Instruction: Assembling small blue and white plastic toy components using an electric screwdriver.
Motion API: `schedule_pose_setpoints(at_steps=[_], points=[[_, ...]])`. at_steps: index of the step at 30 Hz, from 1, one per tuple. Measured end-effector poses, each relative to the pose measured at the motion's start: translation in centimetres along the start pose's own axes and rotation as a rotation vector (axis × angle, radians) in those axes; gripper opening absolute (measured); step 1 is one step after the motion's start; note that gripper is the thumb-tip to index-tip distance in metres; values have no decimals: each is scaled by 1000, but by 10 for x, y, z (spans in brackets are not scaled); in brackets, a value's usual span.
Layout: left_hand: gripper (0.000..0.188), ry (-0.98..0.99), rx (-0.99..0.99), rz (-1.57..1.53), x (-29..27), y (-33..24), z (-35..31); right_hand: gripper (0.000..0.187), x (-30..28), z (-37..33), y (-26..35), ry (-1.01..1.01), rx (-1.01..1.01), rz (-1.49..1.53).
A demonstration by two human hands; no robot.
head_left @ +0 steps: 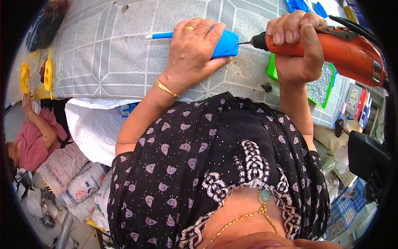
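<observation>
My left hand (pixel 194 52) is closed over a blue plastic part (pixel 227 43), pressing it against the table. A blue rod with a pale tip (pixel 159 36) sticks out to the left from under this hand; whether it belongs to the part is hidden. My right hand (pixel 296 45) wraps round an orange electric screwdriver (pixel 344 52), held level and pointing left. Its thin bit (pixel 244 43) meets the right end of the blue part, at a small dark spot. Under my right wrist lies a green tray (pixel 327 89) filled with small silvery pieces, likely screws.
The table has a grey patterned cover (pixel 124 54). Blue pieces (pixel 297 6) lie at its far right. At the left edge are yellow parts (pixel 48 74) near a person in a pink top (pixel 39 141). A white sack (pixel 91 124) hangs by the near edge; printed sacks (pixel 62 168) stand below.
</observation>
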State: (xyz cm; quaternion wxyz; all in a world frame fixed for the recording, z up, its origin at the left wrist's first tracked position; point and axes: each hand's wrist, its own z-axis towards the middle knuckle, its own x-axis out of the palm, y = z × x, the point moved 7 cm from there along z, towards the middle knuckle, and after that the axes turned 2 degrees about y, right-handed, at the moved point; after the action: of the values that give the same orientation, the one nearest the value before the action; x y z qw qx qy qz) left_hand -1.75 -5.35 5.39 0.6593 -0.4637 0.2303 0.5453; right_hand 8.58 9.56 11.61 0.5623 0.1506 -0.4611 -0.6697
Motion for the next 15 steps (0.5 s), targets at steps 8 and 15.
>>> schedule_pose_setpoints(at_steps=[8,15], points=[[68,-2,-6,22,1,0,0,8,-2,-1,-1,-36,8,10],[73,6,-28,32,0,1,-2,9,-3,-1,2,-8,-10,-5]])
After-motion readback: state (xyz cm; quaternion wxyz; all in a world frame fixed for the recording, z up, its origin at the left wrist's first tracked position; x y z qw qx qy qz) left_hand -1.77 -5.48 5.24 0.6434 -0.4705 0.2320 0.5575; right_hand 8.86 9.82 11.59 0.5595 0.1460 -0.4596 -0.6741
